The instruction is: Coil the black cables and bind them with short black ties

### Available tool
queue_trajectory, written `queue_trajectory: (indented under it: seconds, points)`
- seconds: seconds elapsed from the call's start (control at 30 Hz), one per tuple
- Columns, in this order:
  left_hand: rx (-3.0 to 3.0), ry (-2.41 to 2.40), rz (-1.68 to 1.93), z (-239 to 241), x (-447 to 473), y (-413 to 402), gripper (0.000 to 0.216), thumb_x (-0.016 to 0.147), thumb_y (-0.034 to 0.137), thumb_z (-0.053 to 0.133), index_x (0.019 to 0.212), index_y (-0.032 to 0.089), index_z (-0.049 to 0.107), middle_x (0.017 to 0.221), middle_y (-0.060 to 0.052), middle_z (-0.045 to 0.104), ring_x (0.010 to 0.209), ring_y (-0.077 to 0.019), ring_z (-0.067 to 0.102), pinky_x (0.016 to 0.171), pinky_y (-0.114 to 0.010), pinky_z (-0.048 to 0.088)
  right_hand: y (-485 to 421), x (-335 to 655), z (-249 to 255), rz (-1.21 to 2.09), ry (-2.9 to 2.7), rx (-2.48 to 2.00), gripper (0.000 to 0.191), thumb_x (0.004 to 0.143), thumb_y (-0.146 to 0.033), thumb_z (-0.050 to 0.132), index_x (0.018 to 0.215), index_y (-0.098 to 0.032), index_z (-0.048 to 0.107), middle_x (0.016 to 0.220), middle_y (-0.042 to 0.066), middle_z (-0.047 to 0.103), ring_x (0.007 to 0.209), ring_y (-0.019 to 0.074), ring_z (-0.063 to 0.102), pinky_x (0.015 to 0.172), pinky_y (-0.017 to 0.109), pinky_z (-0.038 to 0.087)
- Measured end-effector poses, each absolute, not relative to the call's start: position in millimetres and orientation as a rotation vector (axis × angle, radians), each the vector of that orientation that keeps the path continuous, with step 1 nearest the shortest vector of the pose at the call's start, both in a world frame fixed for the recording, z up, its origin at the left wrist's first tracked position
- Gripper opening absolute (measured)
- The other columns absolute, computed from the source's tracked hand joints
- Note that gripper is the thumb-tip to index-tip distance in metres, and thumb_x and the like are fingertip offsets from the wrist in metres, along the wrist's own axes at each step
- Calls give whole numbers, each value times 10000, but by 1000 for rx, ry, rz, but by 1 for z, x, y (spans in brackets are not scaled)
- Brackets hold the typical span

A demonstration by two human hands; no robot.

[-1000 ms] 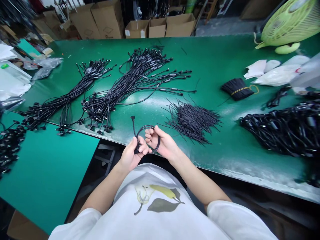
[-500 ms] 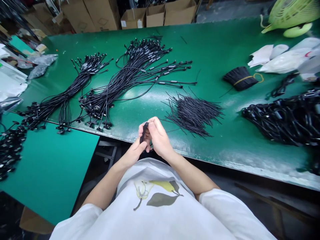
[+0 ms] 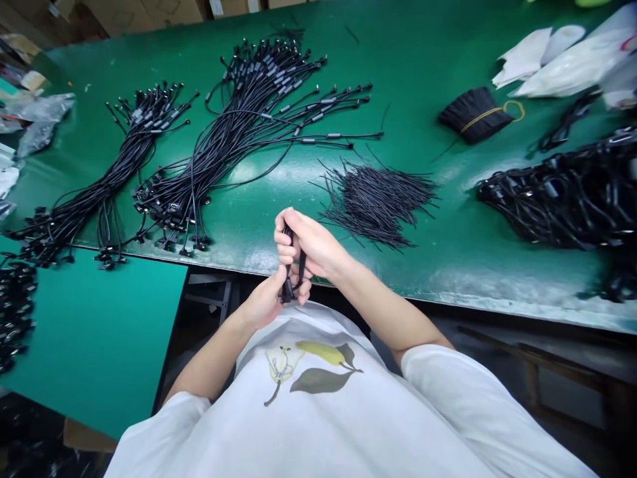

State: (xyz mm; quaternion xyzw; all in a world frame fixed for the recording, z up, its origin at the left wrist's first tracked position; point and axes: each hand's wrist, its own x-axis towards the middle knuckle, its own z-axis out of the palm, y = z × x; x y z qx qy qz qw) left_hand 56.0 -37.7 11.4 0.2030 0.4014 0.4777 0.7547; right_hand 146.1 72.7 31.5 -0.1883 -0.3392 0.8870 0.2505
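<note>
A black cable (image 3: 302,264), folded into a short bundle, is held between my two hands in front of my shirt. My left hand (image 3: 269,297) is closed around its lower end, thumb against a dark connector. Higher up, my right hand (image 3: 311,242) has its fingers curled round the upper part of the folded cable. The fingers hide much of the bundle. Just beyond my right hand lies a loose pile of thin black ties (image 3: 383,202). Black cables with grey sleeves (image 3: 239,126) are spread in a large bunch on the green table (image 3: 259,226).
A smaller cable bunch (image 3: 119,159) lies to the left. At right are a bundle of black ties (image 3: 475,116) with a yellow band, a heap of coiled cables (image 3: 557,199) and white plastic bags (image 3: 572,66). A lower green board (image 3: 99,332) adjoins the table at left.
My right hand has moved up the folded cable, and more of the bundle shows between my hands. The head view has tilted down, so the table sits higher in the picture.
</note>
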Motion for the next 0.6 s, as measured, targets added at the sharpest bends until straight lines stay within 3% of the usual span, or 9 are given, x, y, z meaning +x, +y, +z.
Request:
queue_trajectory:
  seconds: [0.13,0.23,0.37,0.5,0.6]
  points:
    - [387,897,1049,9,59,-34,414,762,500,723,861,113,614,777,-59,618,715,-175,610,699,-315,483,66,145,32,2299,-971,-587,435,839,-610,571,793,-205,419,549,-113,279,405,12,131,361,121,102]
    - [409,875,1020,6,59,-34,403,772,502,714,828,118,607,693,-26,585,646,-156,611,642,-286,478,64,146,30,2331,-977,-564,431,841,-600,572,788,-206,405,546,-114,287,401,10,136,356,115,105]
    - [402,774,976,7,56,-32,349,817,464,682,831,121,621,554,51,427,476,-81,467,519,-226,395,70,150,26,2390,-947,-433,414,857,-582,567,801,-208,399,552,-114,316,394,10,156,340,111,148]
    - [287,765,1024,10,56,-29,322,771,385,747,874,94,652,629,28,434,568,-89,484,562,-219,414,75,150,20,2396,-889,-408,394,876,-555,556,798,-208,387,554,-113,336,386,10,168,327,110,182]
    - [115,737,1022,14,58,-27,238,828,310,683,874,79,646,638,39,361,545,-65,411,530,-189,373,75,150,17,2336,-897,-418,384,878,-536,561,790,-208,382,552,-113,350,378,10,177,318,106,184]
